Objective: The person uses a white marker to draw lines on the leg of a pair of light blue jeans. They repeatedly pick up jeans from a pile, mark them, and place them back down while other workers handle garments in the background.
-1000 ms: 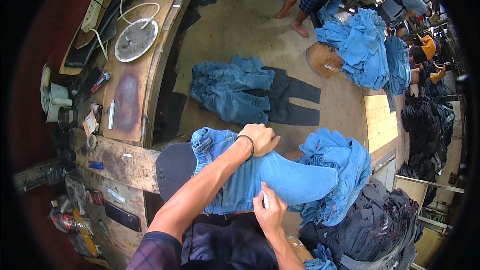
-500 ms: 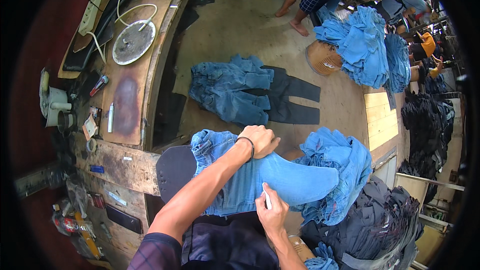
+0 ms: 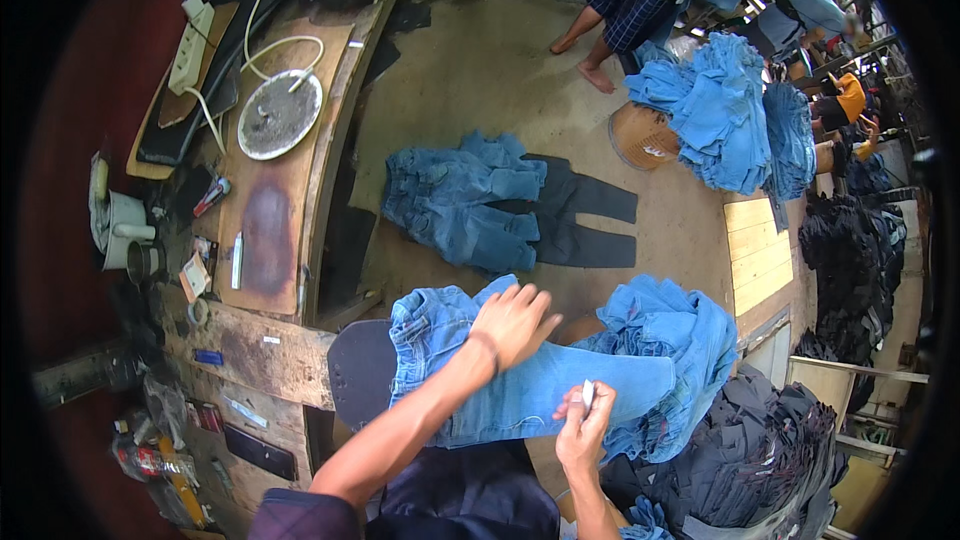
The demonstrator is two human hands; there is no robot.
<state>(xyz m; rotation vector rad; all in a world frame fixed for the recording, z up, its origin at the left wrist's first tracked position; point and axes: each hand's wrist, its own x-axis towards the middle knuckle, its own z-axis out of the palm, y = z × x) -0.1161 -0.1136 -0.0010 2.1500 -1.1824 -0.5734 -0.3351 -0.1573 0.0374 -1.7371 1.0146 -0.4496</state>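
Light-blue jeans point(image 3: 560, 385) lie drawn over a dark, rounded board point(image 3: 362, 372) in front of me, their waistband end at the left. My left hand point(image 3: 512, 328), slightly blurred, rests over the upper part of the jeans with its fingers stretched and a little apart. A short white stick point(image 3: 588, 391) points up from the closed fingers of my right hand point(image 3: 584, 432), just above the near edge of the denim leg. Whether the stick's tip touches the cloth I cannot tell.
A heap of blue jeans point(image 3: 675, 340) and a pile of dark garments point(image 3: 745, 440) sit at the right. Blue trousers point(image 3: 455, 195) and dark ones lie on the floor ahead. A wooden workbench point(image 3: 270, 340) with tools stands left. Another person's leg point(image 3: 597, 73) shows farther back.
My left hand has gone from a closed press on the denim to stretched fingers. My right hand, with the white stick, has moved right along the leg. The view has shifted slightly.
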